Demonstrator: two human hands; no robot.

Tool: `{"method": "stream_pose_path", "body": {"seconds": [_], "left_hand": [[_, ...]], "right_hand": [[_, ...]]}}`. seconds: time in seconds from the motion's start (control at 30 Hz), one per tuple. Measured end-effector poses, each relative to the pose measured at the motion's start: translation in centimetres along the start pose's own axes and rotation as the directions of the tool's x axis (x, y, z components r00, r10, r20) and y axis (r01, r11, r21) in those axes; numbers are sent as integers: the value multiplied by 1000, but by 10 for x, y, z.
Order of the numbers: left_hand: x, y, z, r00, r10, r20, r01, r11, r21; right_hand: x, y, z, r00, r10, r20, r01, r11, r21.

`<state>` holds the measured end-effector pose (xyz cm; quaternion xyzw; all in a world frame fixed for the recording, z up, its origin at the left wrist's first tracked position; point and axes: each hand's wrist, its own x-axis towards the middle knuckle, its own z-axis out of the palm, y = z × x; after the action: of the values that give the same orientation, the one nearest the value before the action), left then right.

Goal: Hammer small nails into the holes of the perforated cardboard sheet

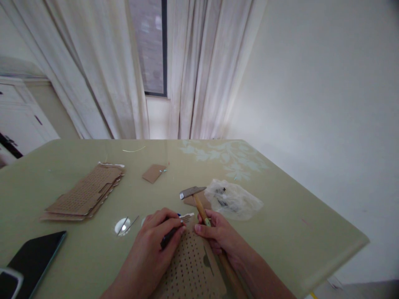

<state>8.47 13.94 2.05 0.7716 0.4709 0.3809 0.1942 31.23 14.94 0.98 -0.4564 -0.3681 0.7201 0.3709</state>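
My left hand (152, 245) is closed around a pronged punch (168, 238), a dark tool with several metal tines at its tip. The tines are over the far end of a brown perforated sheet (191, 265), near a white strip on its edge. In my right hand (220, 232) is a hammer (201, 206), gripped partway up its wooden handle. Its metal head is raised beyond the sheet's far end, apart from the punch. Rows of small dark holes cover the sheet, whose near left part is hidden by my left hand and forearm.
A clear plastic bag (233, 199) with dark bits inside lies right of the hammer, over part of a brown piece (199, 200). A stack of perforated sheets (85, 189), a small brown square (153, 173) and a black tablet-like object (39, 259) rest on the table (280, 232).
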Motion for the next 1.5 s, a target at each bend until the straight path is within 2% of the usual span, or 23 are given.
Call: {"method": "stream_pose_path", "body": {"seconds": [0.13,0.23,0.33,0.43,0.5,0.57,0.63,0.67,0.8,0.87,0.93,1.03,1.1,1.23,1.4,1.5], "left_hand": [[-3,0,-3,1000,29,-10,-29,999,28],[-3,1,-4,999,45,0,-45,998,46],[-2,2,-5,997,82,6,-82,994,71],[-1,4,-5,992,120,26,-122,989,87],[0,5,-5,990,135,35,-138,987,87],[1,5,-4,989,140,38,-143,986,83],[2,6,-4,990,132,43,-135,988,78],[2,6,-4,991,126,48,-130,989,75],[2,7,-4,992,114,54,-117,991,59],[2,8,-4,993,107,54,-110,993,52],[2,9,-5,993,102,59,-104,993,48],[3,9,-4,993,105,60,-108,993,54],[3,10,-4,992,111,60,-114,992,59],[3,11,-4,992,108,71,-111,993,45],[2,10,-3,991,82,101,-86,996,38],[2,11,-3,991,69,115,-74,997,37]], "right_hand": [[0,0,2,1000,2,31,-1,1000,-26],[2,3,2,1000,-30,4,31,995,-91],[0,-1,-2,993,-93,-68,76,972,-222],[-17,-23,-9,977,-189,-96,129,889,-439],[-38,-47,-10,946,-319,-50,212,730,-650],[-63,-71,-6,912,-410,33,237,458,-857],[-85,-87,1,891,-442,100,218,226,-949],[-93,-91,5,873,-470,129,220,143,-965],[-106,-82,14,790,-563,240,241,-74,-968],[-106,-74,15,780,-551,296,222,-198,-955],[-106,-69,16,771,-544,331,203,-283,-937],[-110,-69,18,710,-614,346,203,-292,-935],[-111,-68,21,687,-634,356,205,-300,-932],[-111,-65,22,731,-583,354,185,-331,-926],[-110,-62,18,738,-626,250,181,-173,-968],[-107,-58,17,778,-579,243,163,-186,-969]]}}
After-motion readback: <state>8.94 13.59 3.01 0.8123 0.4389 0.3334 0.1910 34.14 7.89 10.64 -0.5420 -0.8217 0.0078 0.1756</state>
